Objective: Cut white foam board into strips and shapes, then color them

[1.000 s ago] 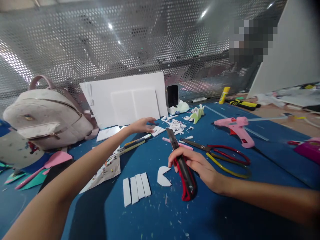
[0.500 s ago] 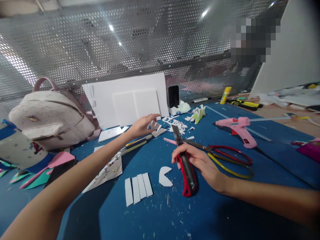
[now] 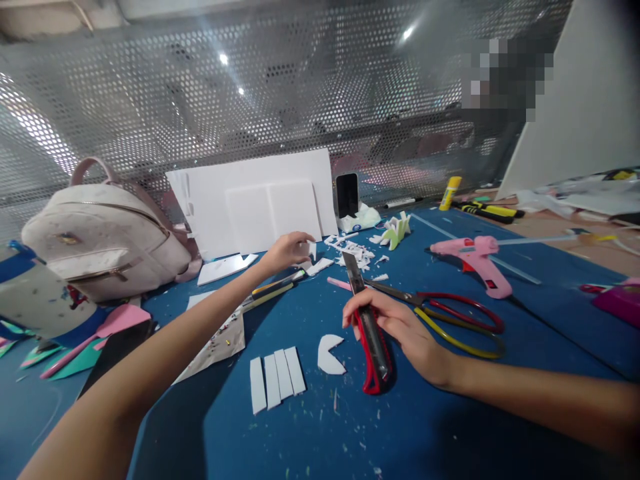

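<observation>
My right hand is closed round a red and black utility knife, its blade out and pointing away from me. At the back, my left hand pinches a small white foam board piece above other white offcuts. The piece is partly hidden by the fingers. Between my arms lie several white strips side by side, and to their right a white disc with a notch cut out. Red and yellow handled scissors lie just beyond my right hand.
A pink glue gun lies at right, its cable trailing off. White scraps are heaped at the back beside a phone. A white board leans on the mesh partition. A backpack stands at left, near box cutters.
My left hand has drawn slightly back and left, and its fingers have curled more around the small white piece. My right hand and the knife have stayed almost still.
</observation>
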The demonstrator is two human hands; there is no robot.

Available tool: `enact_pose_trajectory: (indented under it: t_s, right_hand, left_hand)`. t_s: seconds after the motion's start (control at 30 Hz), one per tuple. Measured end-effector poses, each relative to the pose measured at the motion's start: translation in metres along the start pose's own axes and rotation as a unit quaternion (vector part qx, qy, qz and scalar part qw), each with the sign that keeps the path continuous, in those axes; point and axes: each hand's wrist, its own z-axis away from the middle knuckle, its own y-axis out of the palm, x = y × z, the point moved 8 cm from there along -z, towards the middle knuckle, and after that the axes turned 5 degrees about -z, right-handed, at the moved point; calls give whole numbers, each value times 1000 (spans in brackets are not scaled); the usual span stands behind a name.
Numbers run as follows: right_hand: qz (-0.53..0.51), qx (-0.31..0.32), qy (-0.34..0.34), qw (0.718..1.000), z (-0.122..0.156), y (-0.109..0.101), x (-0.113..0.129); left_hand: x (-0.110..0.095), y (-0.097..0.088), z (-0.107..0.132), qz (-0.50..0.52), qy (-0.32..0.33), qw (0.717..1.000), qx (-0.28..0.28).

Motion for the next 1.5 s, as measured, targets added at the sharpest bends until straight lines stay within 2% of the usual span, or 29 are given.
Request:
enact_pose_trajectory:
  t_s: [0.17,0.3,0.5,0.67,0.73,0.83,0.93,1.0,1.07,1.13,1.27,1.37,1.43,1.5]
  right_hand:
    - [-5,1,7,1000,0,0,-1]
    - [-12,0,11,1000,0,0,-3]
    - [-25,15,-12,1000,0,0,-5]
    - [-42,4,-27,999,0,1,-4]
    - [-47,-3,-12,999,0,2,-6]
    - [-34,-33,3,999,0,-1,-9]
    - [-26,-76,3,997,-1,-10,-10]
    - [-39,-106,-9,994,-3,-19,-8]
    - [-34,-137,-32,989,-5,-27,-1]
    - [-6,-161,-51,986,-7,-31,8]
    - [29,-166,-57,984,-6,-23,24]
    - [69,-136,-30,988,-1,-11,31]
    - [95,-110,-10,989,3,-6,32]
    - [111,-82,11,990,9,-4,32]
  left_hand:
    - [34,-5,-4,52,-103,993,17]
    - [47,-13,5,125,-160,979,27]
    - [48,-34,29,227,-204,952,-10]
    - [35,-52,48,301,-212,928,-58]
    - [22,-55,56,331,-213,917,-61]
    - [-11,-52,73,372,-218,902,-34]
    - [-58,-39,99,402,-230,886,36]
    - [-94,-25,119,415,-236,872,104]
    - [-128,-10,137,427,-232,856,176]
    - [-154,3,151,423,-220,851,219]
    - [-184,26,160,398,-176,864,255]
    - [-199,36,160,370,-128,881,265]
    - [-208,30,160,345,-83,901,248]
    - [-217,15,165,296,-17,929,221]
